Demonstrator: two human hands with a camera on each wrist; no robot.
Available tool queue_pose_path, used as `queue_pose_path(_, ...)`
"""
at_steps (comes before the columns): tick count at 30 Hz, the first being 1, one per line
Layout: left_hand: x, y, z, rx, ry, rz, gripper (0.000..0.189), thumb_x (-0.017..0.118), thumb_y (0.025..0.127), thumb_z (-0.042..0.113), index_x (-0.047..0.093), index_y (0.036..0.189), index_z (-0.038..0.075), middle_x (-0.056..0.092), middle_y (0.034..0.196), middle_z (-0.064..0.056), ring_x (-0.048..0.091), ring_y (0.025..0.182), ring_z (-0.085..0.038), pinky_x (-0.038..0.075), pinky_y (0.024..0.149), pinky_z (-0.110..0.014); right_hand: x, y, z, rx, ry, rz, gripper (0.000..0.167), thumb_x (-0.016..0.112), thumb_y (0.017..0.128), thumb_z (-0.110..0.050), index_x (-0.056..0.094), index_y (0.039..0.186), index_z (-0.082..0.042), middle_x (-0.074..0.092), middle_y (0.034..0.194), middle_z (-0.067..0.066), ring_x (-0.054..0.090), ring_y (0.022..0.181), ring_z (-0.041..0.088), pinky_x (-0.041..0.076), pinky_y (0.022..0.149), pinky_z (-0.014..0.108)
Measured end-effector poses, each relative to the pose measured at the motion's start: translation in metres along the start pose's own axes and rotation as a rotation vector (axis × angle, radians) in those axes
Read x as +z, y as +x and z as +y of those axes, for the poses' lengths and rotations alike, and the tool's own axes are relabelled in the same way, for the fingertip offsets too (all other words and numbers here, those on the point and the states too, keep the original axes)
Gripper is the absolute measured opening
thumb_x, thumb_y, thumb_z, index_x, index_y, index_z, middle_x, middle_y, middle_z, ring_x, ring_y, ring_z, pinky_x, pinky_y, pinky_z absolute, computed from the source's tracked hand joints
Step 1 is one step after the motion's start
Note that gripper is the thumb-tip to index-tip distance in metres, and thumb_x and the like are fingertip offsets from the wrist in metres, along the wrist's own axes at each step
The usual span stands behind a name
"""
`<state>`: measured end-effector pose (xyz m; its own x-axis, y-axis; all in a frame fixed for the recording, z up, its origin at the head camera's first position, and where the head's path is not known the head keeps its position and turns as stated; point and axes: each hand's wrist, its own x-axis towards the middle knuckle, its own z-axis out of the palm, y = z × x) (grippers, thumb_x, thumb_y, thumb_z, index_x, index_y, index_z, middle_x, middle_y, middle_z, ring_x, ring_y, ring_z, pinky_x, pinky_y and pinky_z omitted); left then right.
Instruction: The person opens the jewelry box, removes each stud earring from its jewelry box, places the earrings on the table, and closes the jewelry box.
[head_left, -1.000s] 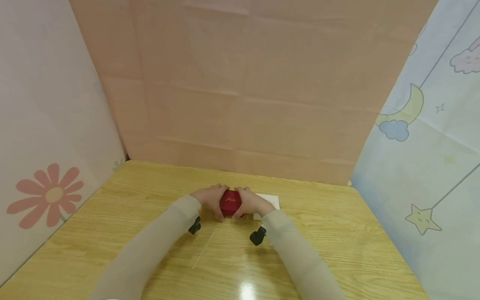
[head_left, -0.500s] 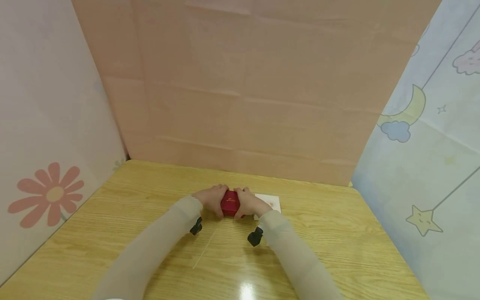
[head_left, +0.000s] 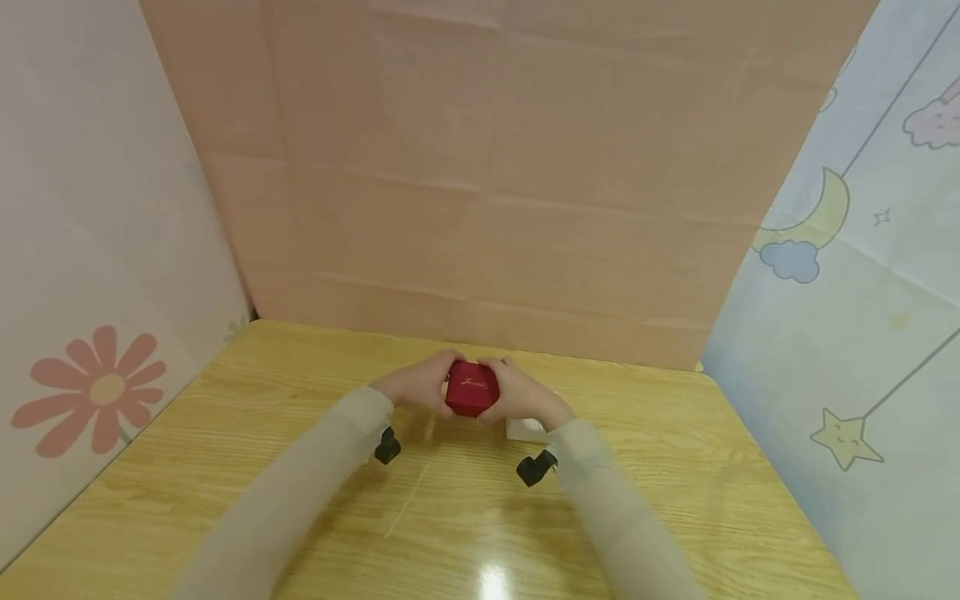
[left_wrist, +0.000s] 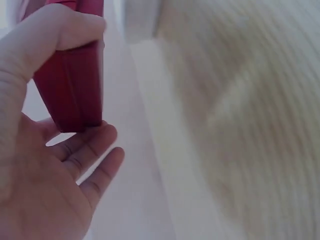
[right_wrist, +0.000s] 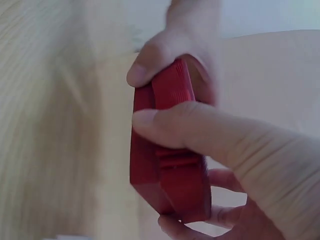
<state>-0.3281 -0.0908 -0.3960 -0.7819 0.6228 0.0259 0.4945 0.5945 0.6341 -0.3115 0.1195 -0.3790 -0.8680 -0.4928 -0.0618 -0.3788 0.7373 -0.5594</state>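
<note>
A small red jewelry box (head_left: 472, 388) with gold lettering on its lid is held between my two hands above the table. My left hand (head_left: 422, 385) grips its left side; in the left wrist view the thumb lies across the box (left_wrist: 80, 90) and the fingers reach under its far end. From the right, my right hand (head_left: 521, 392) grips the other side, with its thumb over the seam in the right wrist view. The lid is down on the box (right_wrist: 165, 165). Partly hidden beneath the right wrist lies a white, flat square item (head_left: 527, 430).
The wooden table (head_left: 637, 467) ends at a peach sheet (head_left: 480, 208) hung across the back. Patterned sheets stand along the left and right sides. A thin pale line (head_left: 408, 504) shows on the tabletop in front of the hands.
Both hands have lifted the red jewelry box off the tabletop, a little up and to the right in the head view. The white item stays in place, now more covered by the right wrist.
</note>
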Motion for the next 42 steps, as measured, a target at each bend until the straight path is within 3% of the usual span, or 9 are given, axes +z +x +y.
queue_pose_path(6, -0.009, -0.003, 0.013, 0.078, -0.175, 0.068, 0.086, 0.083, 0.069, 0.008, 0.031, 0.137, 0.002, 0.049, 0.125, -0.01, 0.05, 0.111, -0.024, 0.04, 0.104, -0.049, -0.024, -0.021, -0.006, -0.058, 0.054, 0.057, 0.095, 0.086, 0.07, -0.018, 0.034, 0.147, -0.004, 0.045, 0.133, 0.013, 0.05, 0.114, 0.027, 0.049, 0.093, 0.043)
queue_pose_path(12, -0.008, -0.008, 0.023, 0.034, -0.308, 0.125, 0.087, 0.085, 0.069, 0.013, 0.032, 0.138, 0.007, 0.047, 0.126, -0.008, 0.047, 0.115, -0.024, 0.036, 0.107, -0.051, -0.039, -0.036, -0.007, -0.087, 0.086, 0.084, 0.096, 0.087, 0.069, -0.023, 0.035, 0.147, -0.006, 0.046, 0.128, 0.01, 0.049, 0.114, 0.026, 0.047, 0.096, 0.044)
queue_pose_path(17, -0.004, -0.011, 0.029, 0.003, -0.436, 0.137, 0.085, 0.085, 0.073, 0.017, 0.033, 0.14, 0.011, 0.046, 0.133, -0.006, 0.046, 0.122, -0.024, 0.037, 0.107, -0.048, -0.046, -0.044, -0.006, -0.095, 0.082, 0.102, 0.097, 0.087, 0.07, -0.029, 0.033, 0.149, -0.01, 0.046, 0.13, 0.008, 0.048, 0.116, 0.026, 0.046, 0.096, 0.046)
queue_pose_path(25, 0.003, -0.008, 0.031, 0.061, -0.607, 0.109, 0.082, 0.083, 0.076, 0.012, 0.035, 0.142, 0.007, 0.047, 0.135, -0.01, 0.048, 0.121, -0.026, 0.031, 0.109, -0.055, -0.052, -0.051, -0.005, -0.121, 0.148, 0.09, 0.096, 0.087, 0.071, -0.026, 0.033, 0.148, -0.009, 0.045, 0.133, 0.01, 0.046, 0.12, 0.029, 0.044, 0.099, 0.047)
queue_pose_path(34, 0.009, -0.008, 0.031, 0.014, -0.638, 0.075, 0.081, 0.081, 0.078, 0.012, 0.033, 0.143, 0.008, 0.047, 0.136, -0.009, 0.049, 0.123, -0.026, 0.039, 0.105, -0.05, -0.051, -0.051, 0.0, -0.114, 0.134, 0.073, 0.093, 0.085, 0.073, -0.024, 0.033, 0.148, -0.007, 0.045, 0.133, 0.011, 0.046, 0.12, 0.03, 0.045, 0.099, 0.048)
queue_pose_path(42, 0.012, -0.006, 0.029, 0.032, -0.652, 0.062, 0.08, 0.077, 0.08, 0.003, 0.03, 0.144, 0.005, 0.045, 0.138, -0.014, 0.045, 0.127, -0.03, 0.029, 0.111, -0.055, -0.051, -0.05, -0.001, -0.091, 0.112, 0.075, 0.091, 0.085, 0.072, -0.023, 0.035, 0.147, -0.008, 0.046, 0.131, 0.01, 0.047, 0.118, 0.028, 0.046, 0.097, 0.048)
